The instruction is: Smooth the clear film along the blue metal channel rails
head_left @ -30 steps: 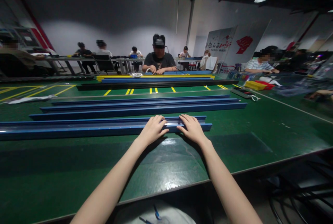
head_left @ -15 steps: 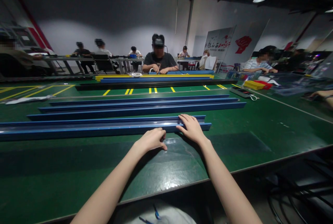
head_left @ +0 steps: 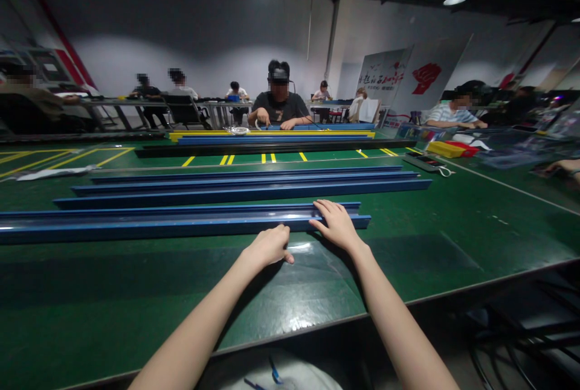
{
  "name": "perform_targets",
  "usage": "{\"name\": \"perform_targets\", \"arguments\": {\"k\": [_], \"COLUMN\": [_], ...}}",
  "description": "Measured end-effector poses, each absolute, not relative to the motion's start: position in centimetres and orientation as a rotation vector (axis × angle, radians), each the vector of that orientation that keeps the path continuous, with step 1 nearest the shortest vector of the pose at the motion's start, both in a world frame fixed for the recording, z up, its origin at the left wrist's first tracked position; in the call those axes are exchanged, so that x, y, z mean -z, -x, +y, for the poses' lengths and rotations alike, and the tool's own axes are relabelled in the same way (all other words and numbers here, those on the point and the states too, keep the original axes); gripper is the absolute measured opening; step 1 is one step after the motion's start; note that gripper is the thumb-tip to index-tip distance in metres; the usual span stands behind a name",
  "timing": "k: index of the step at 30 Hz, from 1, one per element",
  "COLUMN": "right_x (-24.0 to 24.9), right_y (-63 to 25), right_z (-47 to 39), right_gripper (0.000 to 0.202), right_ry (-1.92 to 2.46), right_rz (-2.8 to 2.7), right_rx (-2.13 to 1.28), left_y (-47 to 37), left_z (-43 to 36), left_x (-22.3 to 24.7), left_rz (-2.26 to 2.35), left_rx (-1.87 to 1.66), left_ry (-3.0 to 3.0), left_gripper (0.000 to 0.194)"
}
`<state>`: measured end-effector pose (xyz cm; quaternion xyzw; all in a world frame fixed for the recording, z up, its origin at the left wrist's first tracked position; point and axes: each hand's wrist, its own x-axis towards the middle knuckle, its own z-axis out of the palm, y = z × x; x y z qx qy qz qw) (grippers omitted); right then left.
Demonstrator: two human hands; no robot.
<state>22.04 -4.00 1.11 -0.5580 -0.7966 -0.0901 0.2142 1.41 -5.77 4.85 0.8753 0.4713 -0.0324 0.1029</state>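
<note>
A long blue U-shaped channel (head_left: 158, 228) lies across the green table with its right end in front of me. Over that end, my right hand (head_left: 335, 226) grips the channel, its fingers reaching across to the far wall and its thumb by the near wall. Just left of it, my left hand (head_left: 270, 245) is curled close against the near wall, thumb pointing down. Its fingertips are turned away, so whatever they pinch is hidden. A clear plastic sheet (head_left: 408, 251) lies flat on the table under and around my hands.
Several more blue channels (head_left: 244, 188) lie parallel beyond mine. Farther back are a black strip (head_left: 272, 147), yellow strips (head_left: 272, 135), a phone (head_left: 426, 163) and a yellow tray (head_left: 446, 148). A co-worker (head_left: 281, 106) sits opposite. The table edge (head_left: 317, 325) is near me.
My view has shifted slightly. Both my hands stay almost in place at the channel. Across the table, the co-worker's hand has moved a little.
</note>
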Motion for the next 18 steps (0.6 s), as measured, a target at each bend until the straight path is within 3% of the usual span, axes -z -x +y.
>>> {"name": "perform_targets", "arguments": {"k": [5, 12, 18], "right_x": [-1.15, -1.15, -1.17], "right_y": [-22.02, -22.04, -21.99], "right_z": [-4.05, -4.05, -4.07], "right_gripper": [0.052, 0.053, 0.052], "right_ry": [1.548, 1.545, 1.541], "right_rz": [-2.208, -2.21, -2.207], "right_rx": [0.267, 0.278, 0.274], "left_y": [-1.53, -1.65, -1.64], "left_z": [-5.4, -5.52, -5.6], "left_x": [-4.46, -4.28, -4.43], "left_rz": [1.428, 1.409, 1.397], "left_rx": [0.074, 0.004, -0.011], "left_ry": [-2.579, -2.647, -2.722], "left_gripper": [0.03, 0.011, 0.011]}}
